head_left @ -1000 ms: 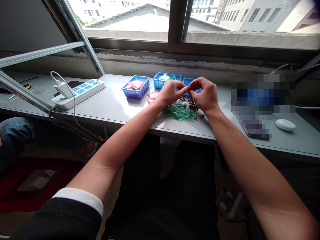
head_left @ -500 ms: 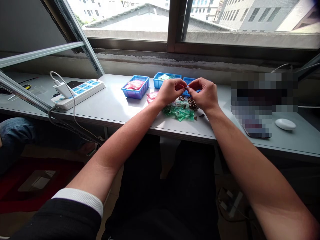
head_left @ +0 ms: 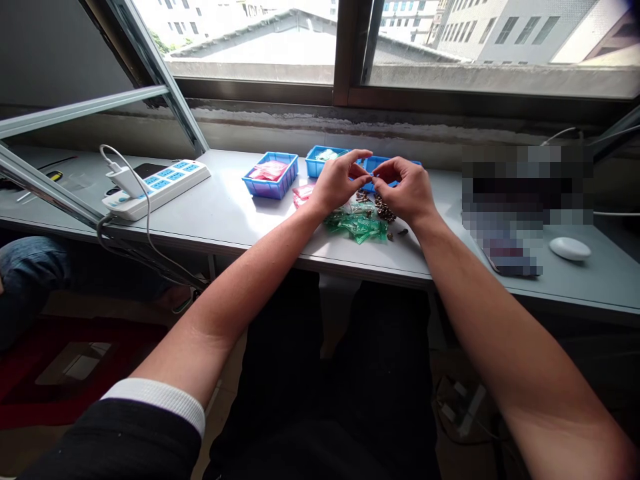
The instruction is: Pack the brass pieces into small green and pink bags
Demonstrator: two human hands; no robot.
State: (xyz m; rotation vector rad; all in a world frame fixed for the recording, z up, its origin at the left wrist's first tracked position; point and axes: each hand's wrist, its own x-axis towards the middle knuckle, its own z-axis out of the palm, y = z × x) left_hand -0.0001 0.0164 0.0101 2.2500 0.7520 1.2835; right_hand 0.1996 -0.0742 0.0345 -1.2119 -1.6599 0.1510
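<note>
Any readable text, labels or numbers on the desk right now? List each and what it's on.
None can be read.
The power strip: any markings too small to read.
The red packets in the left blue tray and the green packets under the hands: any print too small.
The laptop: blurred out.

Black sleeve (head_left: 125,440) with white cuff (head_left: 160,399), pushed up; bare forearms, dark trousers (head_left: 340,373)
</note>
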